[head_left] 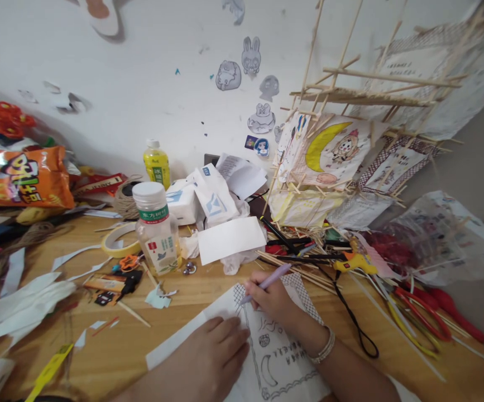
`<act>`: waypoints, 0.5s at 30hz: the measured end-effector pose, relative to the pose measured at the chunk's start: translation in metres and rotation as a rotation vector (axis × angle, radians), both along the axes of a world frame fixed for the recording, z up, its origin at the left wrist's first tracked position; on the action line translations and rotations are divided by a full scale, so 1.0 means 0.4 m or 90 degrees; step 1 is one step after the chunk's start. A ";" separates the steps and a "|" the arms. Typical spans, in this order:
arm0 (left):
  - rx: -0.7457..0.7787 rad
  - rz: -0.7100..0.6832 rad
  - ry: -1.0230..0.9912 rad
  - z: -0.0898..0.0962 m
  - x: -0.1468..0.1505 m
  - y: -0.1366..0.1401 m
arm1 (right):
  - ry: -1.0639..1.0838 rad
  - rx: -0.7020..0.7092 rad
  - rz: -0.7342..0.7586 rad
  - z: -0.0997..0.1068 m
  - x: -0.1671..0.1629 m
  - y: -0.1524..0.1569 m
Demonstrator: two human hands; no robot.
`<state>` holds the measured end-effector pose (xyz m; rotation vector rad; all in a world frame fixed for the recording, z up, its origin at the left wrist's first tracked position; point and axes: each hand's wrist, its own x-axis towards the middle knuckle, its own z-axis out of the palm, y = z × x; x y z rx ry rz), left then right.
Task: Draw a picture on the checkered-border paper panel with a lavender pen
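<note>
A purple pen (273,276) is gripped in my right hand (267,298), its tip down on a white paper sheet (191,341). The tip meets a cross-hatched border near the sheet's top. Drawn on the paper are a crescent moon, a small face, some characters and wavy border lines. My left hand (219,357) lies flat across the left part of the sheet, fingers stretched out and empty. A beaded bracelet (325,345) circles my right wrist.
Beyond the paper stand a clear bottle (158,237), a yellow drink bottle (157,164) and tissue packs (214,195). A wooden stick frame (392,81) with drawn panels rises at right, near a yellow glue gun (355,263) and red-handled scissors (428,315). Tape (118,241) and scraps lie left.
</note>
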<state>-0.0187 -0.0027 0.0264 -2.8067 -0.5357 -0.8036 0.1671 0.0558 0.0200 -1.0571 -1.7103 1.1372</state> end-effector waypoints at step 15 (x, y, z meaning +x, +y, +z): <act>-0.031 0.006 -0.047 -0.012 -0.001 0.000 | -0.071 0.062 0.050 0.003 -0.001 0.002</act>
